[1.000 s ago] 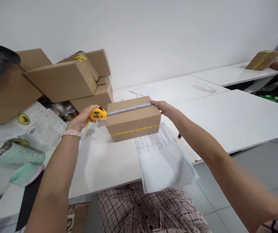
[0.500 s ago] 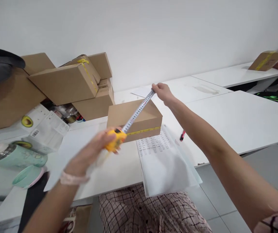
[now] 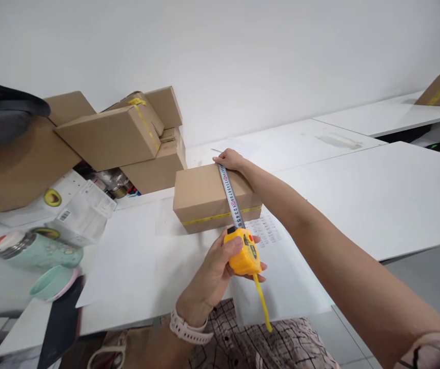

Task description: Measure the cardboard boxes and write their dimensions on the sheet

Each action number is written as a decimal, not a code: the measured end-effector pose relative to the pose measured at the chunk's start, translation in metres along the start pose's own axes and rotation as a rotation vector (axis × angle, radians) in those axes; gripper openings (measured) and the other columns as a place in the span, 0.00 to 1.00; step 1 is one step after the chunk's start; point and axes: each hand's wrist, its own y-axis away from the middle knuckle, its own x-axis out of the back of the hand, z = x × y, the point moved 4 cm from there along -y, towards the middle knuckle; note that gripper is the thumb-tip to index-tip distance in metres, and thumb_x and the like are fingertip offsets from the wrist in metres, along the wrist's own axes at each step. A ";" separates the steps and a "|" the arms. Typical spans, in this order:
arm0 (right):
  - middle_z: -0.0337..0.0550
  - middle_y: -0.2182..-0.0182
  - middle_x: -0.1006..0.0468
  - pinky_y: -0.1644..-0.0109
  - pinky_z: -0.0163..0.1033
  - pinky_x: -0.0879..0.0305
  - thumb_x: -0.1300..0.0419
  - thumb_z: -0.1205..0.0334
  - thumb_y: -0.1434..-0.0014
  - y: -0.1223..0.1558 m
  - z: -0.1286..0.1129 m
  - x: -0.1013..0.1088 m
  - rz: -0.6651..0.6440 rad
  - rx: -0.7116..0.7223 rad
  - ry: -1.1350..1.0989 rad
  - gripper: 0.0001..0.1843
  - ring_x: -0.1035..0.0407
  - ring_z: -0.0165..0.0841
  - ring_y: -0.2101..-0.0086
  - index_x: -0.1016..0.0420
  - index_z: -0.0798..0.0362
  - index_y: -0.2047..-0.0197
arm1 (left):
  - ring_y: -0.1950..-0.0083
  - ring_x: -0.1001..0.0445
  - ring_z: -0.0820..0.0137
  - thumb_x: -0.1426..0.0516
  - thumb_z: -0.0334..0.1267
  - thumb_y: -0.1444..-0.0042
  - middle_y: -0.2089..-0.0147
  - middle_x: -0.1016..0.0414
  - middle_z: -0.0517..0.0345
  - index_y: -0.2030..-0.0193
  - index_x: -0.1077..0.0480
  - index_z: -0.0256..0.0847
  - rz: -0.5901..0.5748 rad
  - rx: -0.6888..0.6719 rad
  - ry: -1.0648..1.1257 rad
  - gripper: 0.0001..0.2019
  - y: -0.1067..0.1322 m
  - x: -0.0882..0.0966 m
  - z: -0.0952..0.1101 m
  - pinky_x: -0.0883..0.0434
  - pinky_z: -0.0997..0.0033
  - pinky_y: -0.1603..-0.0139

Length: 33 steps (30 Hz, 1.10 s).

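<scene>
Measuring appears under way: the blade is drawn out across the top of a cardboard box (image 3: 195, 210) on the counter (image 3: 343, 200), with winding it back into its case not yet done. The left hand (image 3: 220, 259) has its fingers wrapped around the yellow tape measure (image 3: 245, 251), in front of the box; the right hand (image 3: 230, 159) pinches the blade's far end at the box's back edge. Neither hand holds a pen over the printed sheet (image 3: 289, 287). The box is closed, contents hidden; what the stacked cartons (image 3: 106, 136) hold cannot be told.

Black digits 1–9 on tape-measure blade (image 3: 230, 197)
</scene>
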 end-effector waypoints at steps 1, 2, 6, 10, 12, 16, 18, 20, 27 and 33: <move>0.36 0.74 0.27 0.60 0.38 0.39 0.37 0.40 0.37 0.006 0.004 0.001 -0.010 0.002 -0.033 0.18 0.37 0.33 0.68 0.32 0.45 0.64 | 0.62 0.17 0.60 0.32 0.56 0.49 0.43 0.26 0.45 0.49 0.30 0.43 0.003 -0.001 0.006 0.27 0.000 0.000 -0.003 0.18 0.57 0.64; 0.35 0.73 0.27 0.61 0.38 0.39 0.38 0.39 0.37 0.011 0.007 0.001 -0.013 0.000 -0.049 0.19 0.37 0.32 0.68 0.31 0.45 0.63 | 0.62 0.18 0.60 0.32 0.57 0.49 0.43 0.26 0.44 0.48 0.30 0.43 0.010 -0.002 0.009 0.28 -0.001 -0.001 -0.005 0.18 0.57 0.64; 0.35 0.73 0.25 0.61 0.37 0.40 0.34 0.40 0.39 0.007 0.004 -0.002 0.007 -0.008 0.008 0.18 0.37 0.31 0.68 0.28 0.46 0.61 | 0.62 0.19 0.61 0.31 0.59 0.52 0.43 0.25 0.44 0.51 0.27 0.41 0.056 -0.008 0.000 0.29 -0.007 -0.001 -0.005 0.18 0.59 0.65; 0.40 0.71 0.23 0.59 0.38 0.38 0.34 0.44 0.37 -0.025 -0.019 0.008 0.059 0.127 0.059 0.17 0.33 0.33 0.65 0.26 0.49 0.65 | 0.63 0.19 0.61 0.32 0.59 0.52 0.44 0.24 0.44 0.51 0.25 0.42 0.084 -0.043 -0.058 0.28 0.002 0.008 0.007 0.18 0.60 0.67; 0.44 0.67 0.21 0.56 0.37 0.37 0.42 0.41 0.32 -0.030 -0.027 0.029 0.153 0.252 0.003 0.21 0.30 0.33 0.62 0.24 0.51 0.64 | 0.62 0.18 0.59 0.31 0.57 0.53 0.40 0.25 0.44 0.49 0.26 0.44 0.151 -0.150 -0.127 0.28 0.016 0.024 0.017 0.18 0.59 0.67; 0.46 0.68 0.22 0.56 0.38 0.36 0.53 0.34 0.30 0.010 -0.008 0.076 0.355 0.294 0.071 0.32 0.28 0.35 0.63 0.21 0.53 0.56 | 0.57 0.18 0.58 0.29 0.51 0.54 0.42 0.25 0.50 0.45 0.32 0.50 0.447 -0.464 -0.369 0.31 0.043 0.079 0.039 0.18 0.57 0.59; 0.45 0.70 0.22 0.56 0.40 0.35 0.54 0.33 0.30 0.045 0.014 0.081 0.304 0.234 0.220 0.33 0.29 0.36 0.66 0.22 0.50 0.49 | 0.57 0.18 0.58 0.29 0.49 0.53 0.50 0.23 0.53 0.45 0.33 0.49 0.547 -0.502 -0.445 0.31 0.044 0.106 0.042 0.18 0.59 0.59; 0.45 0.65 0.19 0.55 0.42 0.34 0.53 0.35 0.30 0.076 0.034 0.074 0.168 0.192 0.304 0.30 0.28 0.37 0.66 0.26 0.45 0.39 | 0.59 0.18 0.59 0.29 0.50 0.54 0.55 0.24 0.56 0.46 0.34 0.46 0.553 -0.452 -0.444 0.30 0.036 0.124 0.043 0.19 0.59 0.61; 0.48 0.53 0.20 0.54 0.43 0.35 0.39 0.44 0.34 0.093 0.015 0.059 0.159 0.346 0.322 0.23 0.29 0.40 0.58 0.23 0.46 0.42 | 0.67 0.20 0.65 0.30 0.51 0.54 0.55 0.26 0.58 0.50 0.33 0.44 0.450 -0.503 -0.411 0.28 0.011 0.120 0.088 0.18 0.60 0.65; 0.54 0.52 0.24 0.45 0.51 0.38 0.44 0.49 0.30 0.051 -0.033 0.070 0.383 0.406 0.643 0.19 0.34 0.49 0.48 0.21 0.52 0.67 | 0.67 0.21 0.67 0.30 0.50 0.55 0.55 0.26 0.56 0.51 0.31 0.42 0.450 -0.519 -0.496 0.27 -0.004 0.103 0.128 0.19 0.62 0.66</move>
